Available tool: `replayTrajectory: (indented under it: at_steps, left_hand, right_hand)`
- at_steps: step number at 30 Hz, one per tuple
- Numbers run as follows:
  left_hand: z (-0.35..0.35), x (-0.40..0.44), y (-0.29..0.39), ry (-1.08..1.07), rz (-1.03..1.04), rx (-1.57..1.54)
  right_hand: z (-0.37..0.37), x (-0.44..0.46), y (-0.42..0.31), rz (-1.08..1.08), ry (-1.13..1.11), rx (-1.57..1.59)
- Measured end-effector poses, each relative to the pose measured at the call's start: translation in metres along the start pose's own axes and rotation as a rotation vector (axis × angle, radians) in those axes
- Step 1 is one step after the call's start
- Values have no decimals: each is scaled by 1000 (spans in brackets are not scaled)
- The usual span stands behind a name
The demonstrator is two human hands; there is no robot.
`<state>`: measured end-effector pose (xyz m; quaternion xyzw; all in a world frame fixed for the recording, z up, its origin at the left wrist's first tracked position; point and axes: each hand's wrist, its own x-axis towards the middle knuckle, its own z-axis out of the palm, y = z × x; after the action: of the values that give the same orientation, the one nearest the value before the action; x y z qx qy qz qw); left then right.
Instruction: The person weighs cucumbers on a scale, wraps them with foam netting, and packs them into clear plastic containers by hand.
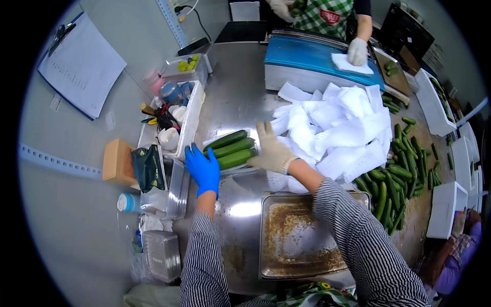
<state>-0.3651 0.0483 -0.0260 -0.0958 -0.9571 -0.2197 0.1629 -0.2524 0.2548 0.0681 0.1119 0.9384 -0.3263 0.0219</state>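
Three dark green cucumbers [231,148] lie side by side on a white sheet in a shallow clear tray [240,171] on the steel table. My left hand [203,170], in a blue glove, is at their left ends, fingers stretched upward and apart. At the right ends is my right hand [272,151] in a beige knit glove; its fingers are extended, and the thumb is close to the lowest cucumber. Neither hand is wrapped round anything. Beside my right hand rises a heap of white foam-like sheets [340,123].
Many loose cucumbers [396,184] lie to the right. A stained metal tray [302,272] sits in front of me. On the left are a white tool bin [193,123] and stacked clear containers [162,256]. Across the table, a co-worker's gloved hand [357,51] rests on a blue-topped wrapping machine [312,56].
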Motion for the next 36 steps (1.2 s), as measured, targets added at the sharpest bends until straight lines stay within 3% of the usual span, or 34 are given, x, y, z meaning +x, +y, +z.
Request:
replayTrajectory:
  at_steps: [4, 7, 12, 18, 25, 36]
  left_hand:
    - [-36, -21, 28, -189, 556, -34]
    - [-32, -19, 25, -445, 629, 195]
    - [4, -3, 4, -292, 746, 86]
    - [5, 27, 11, -318, 773, 96]
    - [58, 106, 8, -269, 907, -9]
    - [72, 156, 22, -426, 786, 163]
  right_hand:
    - [-60, -66, 9, 8, 125, 59]
    - [-81, -134, 20, 5, 218, 125]
    - [-99, -242, 41, 150, 350, -46]
    - [-89, -330, 68, 332, 460, -92]
    - [-89, -379, 74, 323, 545, -207]
    - [-70, -424, 92, 491, 567, -159]
